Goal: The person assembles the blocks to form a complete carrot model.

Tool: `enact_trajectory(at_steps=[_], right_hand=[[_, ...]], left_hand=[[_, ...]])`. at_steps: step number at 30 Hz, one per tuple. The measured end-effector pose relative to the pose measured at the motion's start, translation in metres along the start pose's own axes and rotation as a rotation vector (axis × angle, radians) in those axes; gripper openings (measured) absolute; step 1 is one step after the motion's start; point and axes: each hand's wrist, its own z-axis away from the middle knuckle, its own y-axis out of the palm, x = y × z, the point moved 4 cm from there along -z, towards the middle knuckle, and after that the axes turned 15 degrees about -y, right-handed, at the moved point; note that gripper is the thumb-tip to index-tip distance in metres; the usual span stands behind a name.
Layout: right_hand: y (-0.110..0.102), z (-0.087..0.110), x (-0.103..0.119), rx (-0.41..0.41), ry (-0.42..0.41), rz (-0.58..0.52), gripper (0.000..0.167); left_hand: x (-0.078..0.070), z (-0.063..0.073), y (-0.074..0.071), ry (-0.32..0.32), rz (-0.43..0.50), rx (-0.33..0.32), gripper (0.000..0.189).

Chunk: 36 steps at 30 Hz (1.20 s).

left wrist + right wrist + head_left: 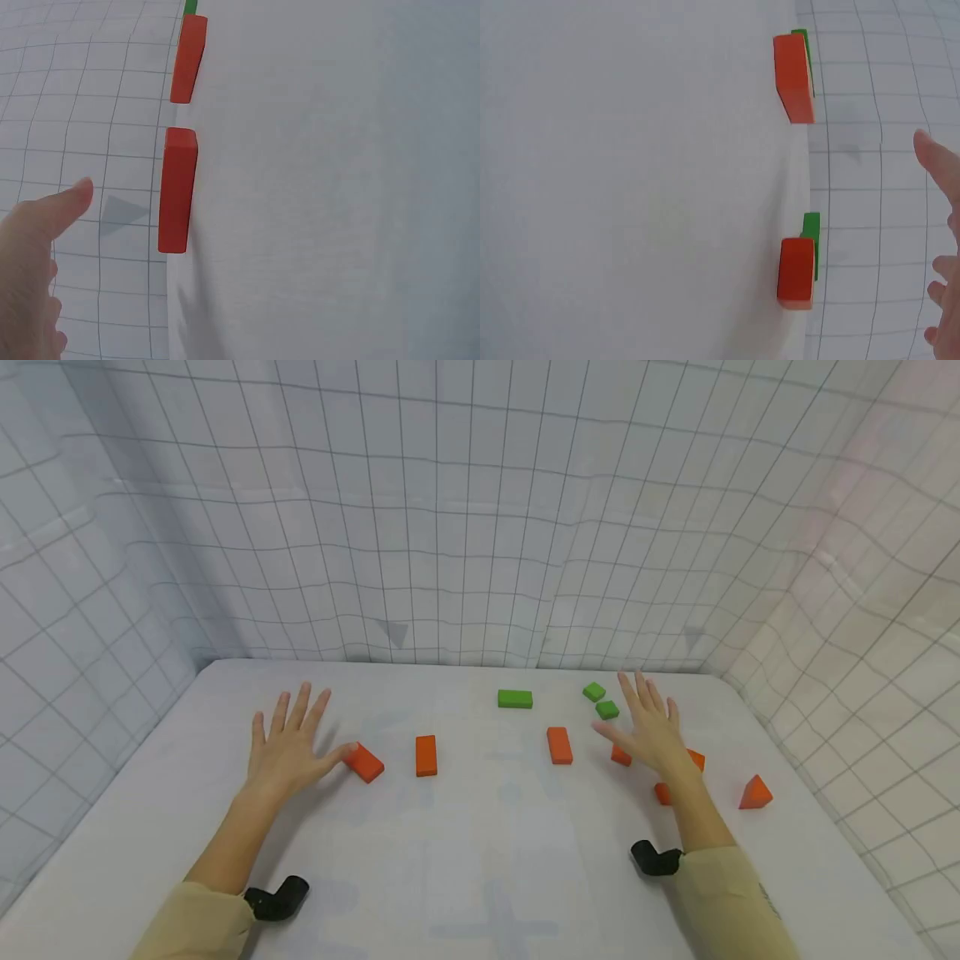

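My left hand [283, 762] is held over the white table with its fingers spread, holding nothing. In the head view its thumb overlaps the corner of a tilted red block [367, 765]; the left wrist view shows the thumb apart from the red block [177, 191]. Another red block [426, 756] lies further right. Fingers spread, my right hand [654, 737] is also empty, above a small red block [620, 756], an orange block [697, 760] and a red block [663, 794], all partly hidden by the hand or forearm. A red block [559, 746] lies left of this hand.
Toward the back lie a long green block [515, 699] and two small green blocks [595, 692]. A red triangular block [756, 793] lies at the right side of the table [465, 860]. White grid-lined curtains [465, 527] surround the table's back and sides.
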Motion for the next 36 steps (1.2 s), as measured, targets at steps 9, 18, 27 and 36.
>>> enact_trajectory(at_steps=[9,18,27,36], right_hand=[[0.021,-0.030,0.046,-0.140,-0.183,-0.306,0.090],[0.049,-0.051,0.103,-0.129,-0.344,-0.605,0.083],[0.084,-0.069,0.141,-0.047,-0.404,-0.713,0.078],[0.119,-0.082,0.159,0.066,-0.471,-0.692,0.081]], left_hand=[[-0.010,0.014,0.004,0.032,0.317,-0.133,0.088],[-0.008,0.030,0.028,-0.028,0.451,-0.100,0.086],[-0.005,0.038,0.043,-0.022,0.441,-0.138,0.078],[-0.004,0.037,0.047,-0.026,0.386,-0.162,0.078]])
